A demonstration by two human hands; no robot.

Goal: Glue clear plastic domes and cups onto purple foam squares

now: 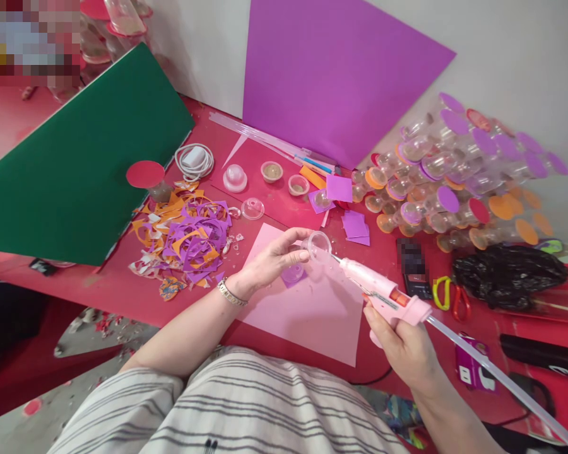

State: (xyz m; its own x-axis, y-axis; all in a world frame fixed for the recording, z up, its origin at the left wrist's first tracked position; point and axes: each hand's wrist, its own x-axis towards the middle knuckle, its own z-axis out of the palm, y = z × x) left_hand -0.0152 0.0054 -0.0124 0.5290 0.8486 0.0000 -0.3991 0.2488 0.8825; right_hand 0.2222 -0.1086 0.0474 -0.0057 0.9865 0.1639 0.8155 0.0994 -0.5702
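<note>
My left hand [274, 258] holds a small clear plastic cup [318, 244] tilted on its side above a pink sheet [312, 309]. My right hand [402, 343] grips a pink hot glue gun [383, 293]; its nozzle touches the cup's rim. A long clear glue stick [502, 381] sticks out of the gun's back toward the lower right. Under the left fingers a purple square with a clear dome [293, 275] lies on the pink sheet.
Purple and orange foam scraps [184, 236] are heaped at left beside a green sheet [76, 164]. A purple sheet [336, 69] leans on the wall. Several capped clear containers [459, 183] pile at right. Scissors [447, 296], a black bag [508, 274] and small filled cups [271, 171] lie around.
</note>
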